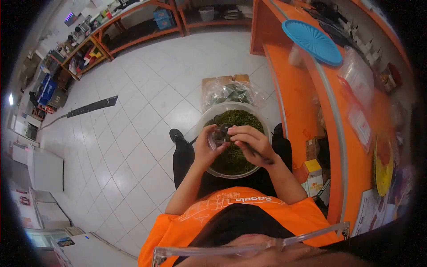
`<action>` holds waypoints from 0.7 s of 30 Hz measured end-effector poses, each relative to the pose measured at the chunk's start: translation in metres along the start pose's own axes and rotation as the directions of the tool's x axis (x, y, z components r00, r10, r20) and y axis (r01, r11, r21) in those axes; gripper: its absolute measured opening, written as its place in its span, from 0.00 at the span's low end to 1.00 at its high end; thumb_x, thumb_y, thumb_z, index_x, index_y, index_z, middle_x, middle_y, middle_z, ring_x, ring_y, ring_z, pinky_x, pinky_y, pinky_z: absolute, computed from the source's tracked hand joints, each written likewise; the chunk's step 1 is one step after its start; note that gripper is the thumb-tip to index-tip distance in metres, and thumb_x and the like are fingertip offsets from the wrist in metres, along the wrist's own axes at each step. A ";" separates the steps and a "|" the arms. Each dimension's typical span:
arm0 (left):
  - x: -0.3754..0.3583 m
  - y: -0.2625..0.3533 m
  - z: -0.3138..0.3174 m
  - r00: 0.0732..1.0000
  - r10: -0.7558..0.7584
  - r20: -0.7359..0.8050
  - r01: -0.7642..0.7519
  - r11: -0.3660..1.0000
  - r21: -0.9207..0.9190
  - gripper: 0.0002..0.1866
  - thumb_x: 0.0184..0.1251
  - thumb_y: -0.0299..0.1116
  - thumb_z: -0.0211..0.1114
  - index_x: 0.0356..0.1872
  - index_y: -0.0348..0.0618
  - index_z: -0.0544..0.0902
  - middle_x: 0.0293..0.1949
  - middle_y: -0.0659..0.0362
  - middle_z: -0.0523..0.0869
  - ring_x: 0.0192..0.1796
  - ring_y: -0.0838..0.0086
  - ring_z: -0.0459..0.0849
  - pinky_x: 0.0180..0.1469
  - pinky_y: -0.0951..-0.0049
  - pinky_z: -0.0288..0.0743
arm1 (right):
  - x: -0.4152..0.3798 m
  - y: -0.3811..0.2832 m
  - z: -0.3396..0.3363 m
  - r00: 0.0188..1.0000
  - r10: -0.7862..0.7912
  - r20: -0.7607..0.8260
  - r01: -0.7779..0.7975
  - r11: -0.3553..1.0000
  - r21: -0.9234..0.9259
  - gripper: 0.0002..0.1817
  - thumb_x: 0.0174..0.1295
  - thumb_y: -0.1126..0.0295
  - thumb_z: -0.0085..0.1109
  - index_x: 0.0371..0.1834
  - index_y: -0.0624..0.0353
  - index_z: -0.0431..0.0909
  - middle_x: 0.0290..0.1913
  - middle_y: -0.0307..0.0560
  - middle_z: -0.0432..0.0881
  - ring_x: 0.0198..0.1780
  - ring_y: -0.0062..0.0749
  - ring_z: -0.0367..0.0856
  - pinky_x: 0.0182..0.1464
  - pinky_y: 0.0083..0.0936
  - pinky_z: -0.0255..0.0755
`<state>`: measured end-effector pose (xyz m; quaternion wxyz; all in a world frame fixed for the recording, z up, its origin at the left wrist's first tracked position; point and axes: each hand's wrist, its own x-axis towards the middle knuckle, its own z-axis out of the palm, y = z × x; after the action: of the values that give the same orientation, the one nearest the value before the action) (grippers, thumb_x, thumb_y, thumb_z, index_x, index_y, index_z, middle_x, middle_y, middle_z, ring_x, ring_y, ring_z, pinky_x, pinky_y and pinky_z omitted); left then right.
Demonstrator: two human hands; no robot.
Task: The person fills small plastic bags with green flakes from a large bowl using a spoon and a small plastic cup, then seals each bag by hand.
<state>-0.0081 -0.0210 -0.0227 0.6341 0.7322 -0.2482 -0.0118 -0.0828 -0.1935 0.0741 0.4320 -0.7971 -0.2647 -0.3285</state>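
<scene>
A wide, pale translucent tub (201, 127) sits between my knees, filled with green moss (235, 162). Above it my left hand (207, 149) holds a small clear plastic cup (216, 135), thumb on the near side and fingers around the far side. Something dark shows inside or behind the cup. My right hand (252, 141) is beside the cup, its fingers bent together at the rim. Whatever those fingertips hold, if anything, is hidden.
Beyond the tub lies a clear plastic bag (231, 91) with green leafy stuff, against a cardboard box (240, 78). An orange workbench (296, 95) runs along my right, with a blue lid (312, 41) on top. White tiled floor (129, 133) extends left.
</scene>
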 end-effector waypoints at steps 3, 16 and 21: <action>-0.001 0.010 0.002 0.994 -0.105 0.002 0.104 0.981 -0.161 0.37 0.41 0.25 0.78 0.56 0.39 0.68 0.45 0.54 0.78 0.47 0.67 0.79 0.51 0.70 0.73 | -0.006 0.003 0.001 0.988 0.157 -0.009 -0.155 0.981 0.121 0.16 0.50 0.83 0.57 0.44 0.63 0.76 0.42 0.53 0.77 0.46 0.46 0.78 0.49 0.32 0.74; 0.000 0.013 -0.005 0.991 0.116 -0.065 -0.106 0.985 0.136 0.11 0.57 0.22 0.65 0.41 0.40 0.76 0.31 0.56 0.79 0.31 0.71 0.78 0.36 0.73 0.71 | -0.019 0.013 0.025 0.842 0.539 -0.025 -0.538 0.842 0.034 0.16 0.56 0.80 0.60 0.49 0.58 0.78 0.35 0.46 0.80 0.30 0.28 0.77 0.32 0.25 0.70; 0.001 0.007 -0.004 0.980 0.194 -0.040 -0.185 0.969 0.164 0.05 0.55 0.21 0.64 0.31 0.39 0.77 0.28 0.55 0.78 0.31 0.65 0.78 0.33 0.72 0.70 | -0.024 0.016 0.022 0.824 0.566 -0.021 -0.566 0.822 -0.060 0.16 0.53 0.80 0.61 0.46 0.56 0.80 0.33 0.43 0.79 0.31 0.29 0.74 0.33 0.26 0.69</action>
<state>-0.0085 -0.0177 -0.0153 0.5784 0.7536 -0.2992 0.0892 -0.0804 -0.1854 0.0383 0.4846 -0.8528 -0.0052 -0.1947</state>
